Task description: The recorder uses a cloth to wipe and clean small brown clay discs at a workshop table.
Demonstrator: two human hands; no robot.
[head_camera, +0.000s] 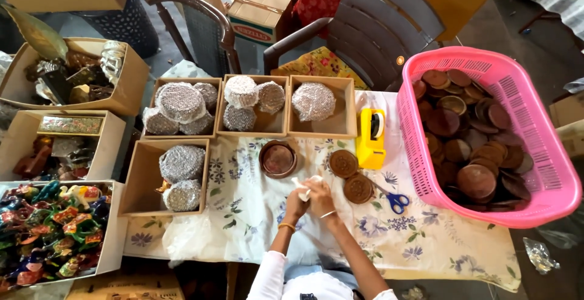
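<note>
Both hands meet over the middle of the desk (255,215), just in front of me. My left hand (296,203) and right hand (321,198) are closed together on a small white wrap (302,187), fingers (316,184) pinched round it from both sides; what's inside I can't tell, the hands cover most of it. The wrap sits between the fingertips, lifted a little off the flowered cloth, and what shows of it sticks up and away from me, towards the far side. Its long axis I can't judge.

Just beyond the fingers, to the left, a round brown dish (278,159). To the right, touching distance, two flat brown discs (351,175), lying face up, round, so no real long axis there. Past those, scissors (392,200) with blue handles, handles pointing right and towards me. A yellow tape dispenser (370,137) stands further off, beyond the discs.

Far right of the hands, a pink basket (550,172) heaped with more brown discs. Far side and left, open boxes (182,133) holding foil-wrapped rounds.

To do this well, I'd say: keep both thumbs on the wrap so it stays tight, work it low over the cloth, and keep elbows clear of the discs beside the right hand.
</note>
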